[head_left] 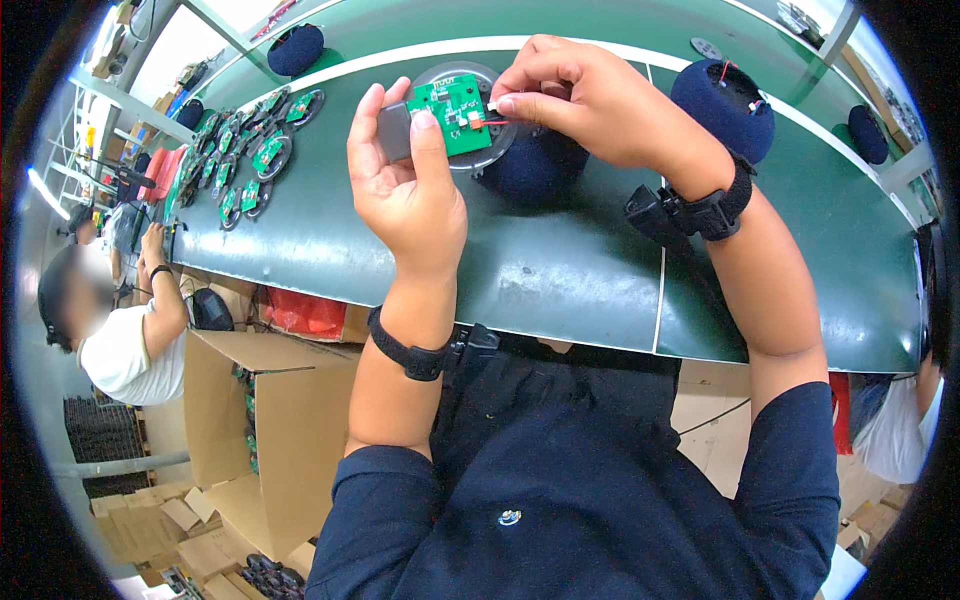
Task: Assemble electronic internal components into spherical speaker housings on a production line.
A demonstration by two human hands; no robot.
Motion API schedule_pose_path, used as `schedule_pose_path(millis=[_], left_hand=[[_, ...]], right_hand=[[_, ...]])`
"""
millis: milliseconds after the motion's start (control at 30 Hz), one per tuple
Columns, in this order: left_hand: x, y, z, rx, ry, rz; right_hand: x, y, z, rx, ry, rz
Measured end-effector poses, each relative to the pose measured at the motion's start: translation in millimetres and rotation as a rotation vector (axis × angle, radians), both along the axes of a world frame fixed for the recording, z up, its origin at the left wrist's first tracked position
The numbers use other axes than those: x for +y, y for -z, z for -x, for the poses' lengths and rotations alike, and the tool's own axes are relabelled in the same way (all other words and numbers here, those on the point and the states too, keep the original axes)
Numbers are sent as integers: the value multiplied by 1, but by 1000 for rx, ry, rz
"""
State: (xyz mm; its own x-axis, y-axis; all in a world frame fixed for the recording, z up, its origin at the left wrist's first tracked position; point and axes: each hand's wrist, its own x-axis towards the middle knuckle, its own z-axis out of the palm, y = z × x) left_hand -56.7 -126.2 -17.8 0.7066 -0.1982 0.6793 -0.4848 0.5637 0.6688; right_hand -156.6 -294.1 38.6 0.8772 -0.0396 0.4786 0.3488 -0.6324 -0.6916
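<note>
My left hand (415,205) is closed around a round dark plate assembly with a green circuit board (455,118) on it. A grey rectangular block (394,132) sits at the board's left side, between my thumb and fingers. My right hand (600,100) pinches a small white wire connector (492,105) at the board's right edge; whether it is seated there I cannot tell. Red and dark wires (492,123) run beside it. Just below the plate, a dark blue rounded housing (535,170) rests on the green work surface (560,270), partly hidden by the assembly.
Another blue housing (705,105) with an opening and loose wires stands to the right. Several circuit-board plates (268,155) lie at the left. A small grey disc (706,47) lies farther back. A cardboard box (310,440) and a co-worker (135,330) are off the table's left end.
</note>
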Motion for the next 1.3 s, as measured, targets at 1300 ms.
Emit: schedule_pose_path(millis=[1300], left_hand=[[0, 4, -2, -125, 183, -41]], right_hand=[[8, -18, 5, 341, 19, -298]])
